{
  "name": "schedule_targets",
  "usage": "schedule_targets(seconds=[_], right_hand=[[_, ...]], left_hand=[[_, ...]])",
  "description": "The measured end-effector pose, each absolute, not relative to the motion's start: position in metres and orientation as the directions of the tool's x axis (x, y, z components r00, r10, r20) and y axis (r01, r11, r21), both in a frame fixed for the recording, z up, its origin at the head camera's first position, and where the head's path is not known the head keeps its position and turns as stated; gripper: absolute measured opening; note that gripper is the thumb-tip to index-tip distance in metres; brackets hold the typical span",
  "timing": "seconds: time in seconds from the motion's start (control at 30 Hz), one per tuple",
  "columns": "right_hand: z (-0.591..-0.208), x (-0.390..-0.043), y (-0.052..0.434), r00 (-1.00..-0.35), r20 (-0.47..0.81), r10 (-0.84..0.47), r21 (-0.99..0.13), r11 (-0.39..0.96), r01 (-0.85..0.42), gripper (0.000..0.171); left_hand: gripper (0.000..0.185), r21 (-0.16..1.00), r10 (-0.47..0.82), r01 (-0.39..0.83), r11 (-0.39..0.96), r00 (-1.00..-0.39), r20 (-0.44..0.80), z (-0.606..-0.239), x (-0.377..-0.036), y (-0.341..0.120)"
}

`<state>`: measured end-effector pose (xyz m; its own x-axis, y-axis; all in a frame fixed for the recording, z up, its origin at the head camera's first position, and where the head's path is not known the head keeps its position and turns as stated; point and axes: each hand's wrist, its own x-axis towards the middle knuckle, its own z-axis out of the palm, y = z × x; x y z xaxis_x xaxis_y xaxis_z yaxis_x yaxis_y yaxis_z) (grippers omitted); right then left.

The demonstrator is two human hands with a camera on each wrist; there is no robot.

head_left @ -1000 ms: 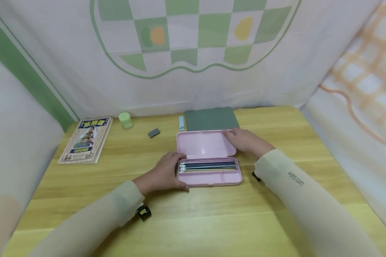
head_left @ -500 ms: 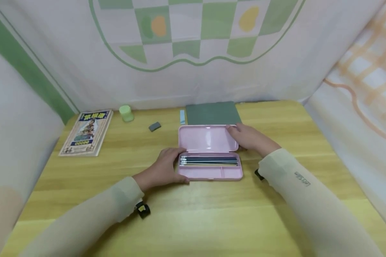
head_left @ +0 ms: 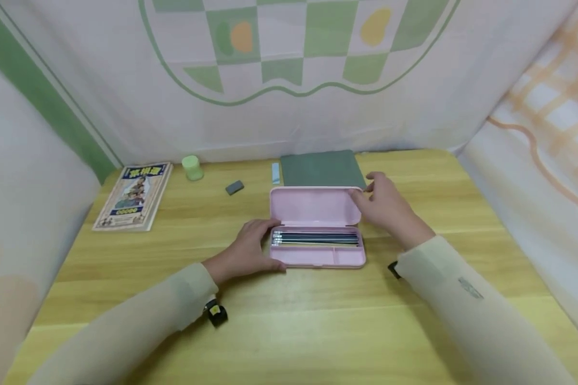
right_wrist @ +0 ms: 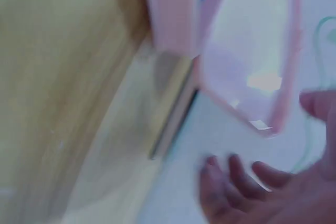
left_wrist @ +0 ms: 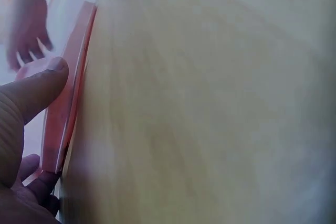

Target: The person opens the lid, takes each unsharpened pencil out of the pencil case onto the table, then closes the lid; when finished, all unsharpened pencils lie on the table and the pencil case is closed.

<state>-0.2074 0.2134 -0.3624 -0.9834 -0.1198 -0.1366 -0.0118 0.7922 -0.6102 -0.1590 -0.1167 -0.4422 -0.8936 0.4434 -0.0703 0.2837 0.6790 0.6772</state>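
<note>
A pink pencil case [head_left: 318,255] lies open mid-table, its lid [head_left: 313,206] tilted up behind the tray. Several pencils [head_left: 315,238] lie side by side in the tray's back compartment. My left hand [head_left: 265,248] grips the case's left end; the left wrist view shows the thumb [left_wrist: 47,77] on the pink rim [left_wrist: 68,114] and fingers curled below it. My right hand [head_left: 366,190] sits at the lid's far right corner, fingers loosely spread, the thumb against the lid's edge. In the right wrist view, blurred, the lid [right_wrist: 247,61] stands just beyond the relaxed fingers [right_wrist: 231,174].
A grey-green notebook [head_left: 321,167] lies flat behind the case, with a pale blue strip [head_left: 275,172] to its left. A grey eraser [head_left: 234,187], a small green pot [head_left: 191,167] and a magazine [head_left: 134,195] sit at the back left. Cloth walls surround the wooden table [head_left: 318,321].
The lid has tilted up more steeply. My right hand has shifted from lying on the lid to its far right corner, fingers spreading. The left hand stays on the case's left end.
</note>
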Motion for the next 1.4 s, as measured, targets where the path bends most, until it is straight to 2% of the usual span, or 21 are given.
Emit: schedule_targets(seconds=[0.1, 0.17, 0.33, 0.6, 0.8, 1.03, 1.23, 1.4], right_hand=[[-0.354, -0.182, 0.216, -0.992, 0.045, -0.118, -0.662, 0.740, -0.119, 0.060], [-0.352, -0.167, 0.217, -0.982, 0.103, -0.161, -0.675, 0.713, -0.188, 0.043], [-0.357, -0.147, 0.218, -0.960, 0.061, -0.273, -0.676, 0.696, -0.241, 0.026], [-0.375, -0.154, 0.217, -0.935, -0.041, -0.353, -0.666, 0.707, -0.237, 0.021], [-0.381, -0.161, 0.209, -0.915, -0.034, -0.402, -0.584, 0.751, -0.308, 0.019], [-0.380, -0.160, 0.203, -0.913, -0.075, -0.400, -0.503, 0.806, -0.312, 0.021], [-0.386, -0.157, 0.201, -0.909, -0.158, -0.386, -0.536, 0.807, -0.250, 0.020], [-0.390, -0.156, 0.199, -0.915, -0.149, -0.375, -0.579, 0.783, -0.227, 0.020]], left_hand=[[0.114, 0.674, 0.444, 0.286, 0.681, -0.893, -0.069, -0.441, -0.160, -0.115], [0.114, 0.672, 0.445, 0.286, 0.684, -0.892, -0.073, -0.440, -0.160, -0.115], [0.108, 0.684, 0.449, 0.284, 0.672, -0.891, -0.071, -0.435, -0.161, -0.113], [0.103, 0.675, 0.465, 0.300, 0.674, -0.882, -0.072, -0.434, -0.165, -0.111], [0.103, 0.665, 0.465, 0.307, 0.681, -0.883, -0.068, -0.433, -0.166, -0.113], [0.102, 0.672, 0.462, 0.306, 0.674, -0.885, -0.060, -0.433, -0.165, -0.114], [0.101, 0.670, 0.459, 0.297, 0.680, -0.885, -0.074, -0.435, -0.161, -0.114], [0.100, 0.678, 0.451, 0.278, 0.680, -0.888, -0.088, -0.434, -0.158, -0.113]])
